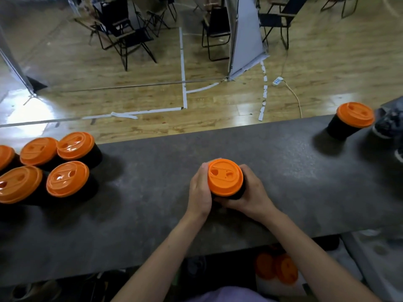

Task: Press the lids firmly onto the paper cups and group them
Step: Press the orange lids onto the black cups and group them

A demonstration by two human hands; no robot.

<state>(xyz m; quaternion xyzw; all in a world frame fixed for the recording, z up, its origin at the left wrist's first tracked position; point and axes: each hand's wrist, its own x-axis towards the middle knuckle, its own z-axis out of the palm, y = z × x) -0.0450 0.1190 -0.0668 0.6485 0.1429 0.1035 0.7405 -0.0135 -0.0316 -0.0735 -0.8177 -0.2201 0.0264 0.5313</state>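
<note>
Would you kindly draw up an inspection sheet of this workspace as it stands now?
Surface: dark speckled counter, long and narrow.
Job's things: centre cup, orange lid on; five lidded cups grouped at left; lone lidded cup far right.
Clutter: dark patterned item at right edge, unclear what.
Grippers: left hand and right hand both grip the centre cup's sides.
Cables: power strip with its cord on the floor.
Surroundings: folding chairs, white tape lines on wooden floor, orange lids below the counter.
</note>
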